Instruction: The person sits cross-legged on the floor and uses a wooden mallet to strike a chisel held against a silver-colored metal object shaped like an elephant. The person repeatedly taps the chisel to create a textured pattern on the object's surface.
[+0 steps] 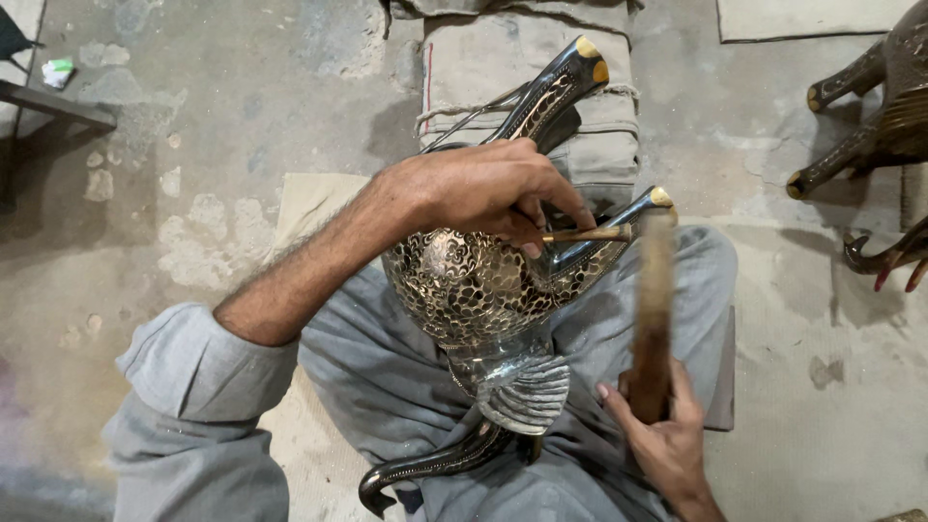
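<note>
Seen from above, a seated person's left hand (483, 188) pinches a thin chisel (587, 234) against an ornate metal bird figure (474, 290) lying across the lap. It looks heavy, rigid and smooth, best steadied by its broad patterned body. The right hand (662, 435) wraps a blurred wooden mallet (654, 309). Similar figures (870, 126) stand on the floor at right.

metal animal figure (474, 290) on lap; folded sacks (527, 87) behind; more figures (870, 145) right.

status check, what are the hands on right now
Left hand pinching thin chisel against ornate metal animal figure on lap. Right hand gripping blurred wooden mallet. Nothing blocking.
</note>
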